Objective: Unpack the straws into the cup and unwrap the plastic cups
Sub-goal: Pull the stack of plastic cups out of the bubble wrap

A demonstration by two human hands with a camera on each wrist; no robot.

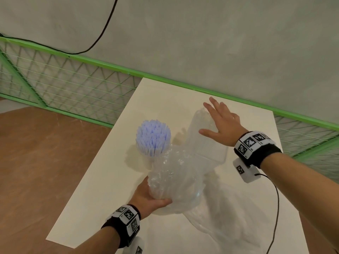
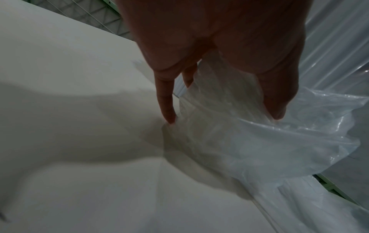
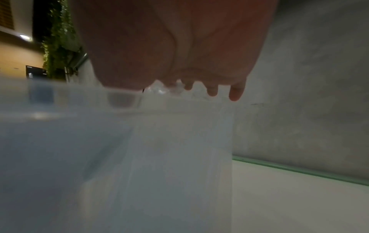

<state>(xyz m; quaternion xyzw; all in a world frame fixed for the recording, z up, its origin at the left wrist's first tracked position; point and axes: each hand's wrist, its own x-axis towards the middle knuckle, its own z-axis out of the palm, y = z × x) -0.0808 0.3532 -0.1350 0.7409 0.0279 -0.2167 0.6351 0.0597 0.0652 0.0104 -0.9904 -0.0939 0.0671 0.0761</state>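
A bundle of pale blue straws [image 1: 153, 137] stands upright in a clear cup whose body is mostly hidden by plastic. My left hand [image 1: 151, 197] grips a crumpled clear plastic wrap [image 1: 174, 180] from below, just in front of the straws. In the left wrist view the thumb and fingers [image 2: 167, 102] curl round this wrap [image 2: 249, 134]. A tilted stack of clear plastic cups [image 1: 204, 143] rises from the wrap toward the far right. My right hand [image 1: 219, 120] lies flat on its upper end, fingers straight and spread. The stack [image 3: 159, 149] fills the right wrist view.
Everything sits on a white table [image 1: 102, 189] with brown floor to its left. More loose clear film [image 1: 231, 213] lies on the near right of the table. A green mesh railing [image 1: 165, 80] runs behind, and a black cable [image 1: 276, 208] hangs from my right wrist.
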